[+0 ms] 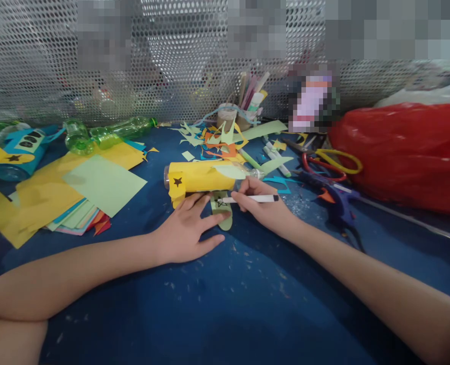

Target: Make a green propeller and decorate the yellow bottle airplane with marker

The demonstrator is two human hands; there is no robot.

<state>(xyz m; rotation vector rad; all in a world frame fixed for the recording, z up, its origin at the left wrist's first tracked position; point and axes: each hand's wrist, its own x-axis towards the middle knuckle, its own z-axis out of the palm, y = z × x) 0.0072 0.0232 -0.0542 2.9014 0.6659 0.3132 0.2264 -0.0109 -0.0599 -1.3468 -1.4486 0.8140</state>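
Observation:
A plastic bottle wrapped in yellow paper (205,175) lies on its side, its neck to the right. On its left end a yellow paper strip bears a black star. Just in front of it, a light green paper strip (226,221) with a rounded end carries a star outline in black. My left hand (190,225) lies with fingers spread, some of them on the green strip. In my right hand (261,203) a white marker (261,198) is pinched, its tip at the star and its black end pointing right.
Coloured paper sheets (107,185) are piled at left, near green plastic bottles (122,129). Paper scraps (225,142) lie behind the wrapped bottle. Scissors (324,167), a blue glue gun (339,203) and a red plastic bag (403,152) are at right. A perforated metal panel (187,45) stands behind.

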